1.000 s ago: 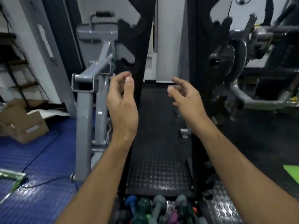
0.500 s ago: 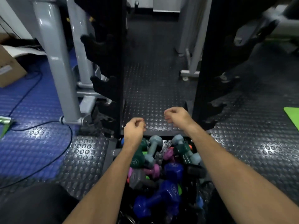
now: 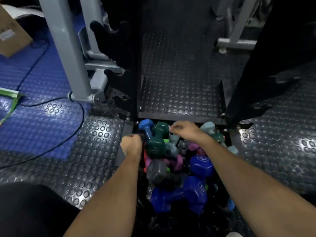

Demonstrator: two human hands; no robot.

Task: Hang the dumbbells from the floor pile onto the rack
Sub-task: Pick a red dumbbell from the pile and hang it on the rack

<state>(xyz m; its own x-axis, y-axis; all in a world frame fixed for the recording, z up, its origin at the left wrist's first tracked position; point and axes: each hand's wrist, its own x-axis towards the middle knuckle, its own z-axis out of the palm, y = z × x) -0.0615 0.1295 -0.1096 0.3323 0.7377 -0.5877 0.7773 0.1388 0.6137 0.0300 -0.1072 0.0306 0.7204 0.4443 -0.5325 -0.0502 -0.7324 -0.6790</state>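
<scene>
Item: dumbbell pile [image 3: 177,168], heaped on the floor at the foot of the black rack [image 3: 123,53], whose notched uprights rise at 11 and 1 o'clock from the heap; no dumbbell shows on any notch in view, so I judge the hanging barely begun. My left hand [image 3: 131,145] sits at the pile's 9 o'clock edge, fingers curled downward over something dark; whether it grips a handle there I cannot tell, as the knuckles hide what lies beneath. My right hand [image 3: 183,130] hovers over the far side of the pile at 12 o'clock, fingers curled loosely with thumb and forefinger drawn near each other, and nothing seen in them; motion blur softens the fingertips, so contact with the pale teal dumbbell [image 3: 174,139] just below them is uncertain. Nearest pieces: green dumbbell [image 3: 156,140], long axis running from 12 down to 6 o'clock with its big end toward me, lying between my two hands and just beside the left at its 3 o'clock; blue dumbbell [image 3: 146,127], small, at 1 o'clock from the left hand, its axis also near 12 to 6. The left hand is the nearer to both; the right is nearer the pale teal one. Judgement: either handle would take a wrap from above, across the axis. Also logged: grey dumbbell [image 3: 157,171] and large blue dumbbell [image 3: 179,195] nearer me, untouched.
</scene>
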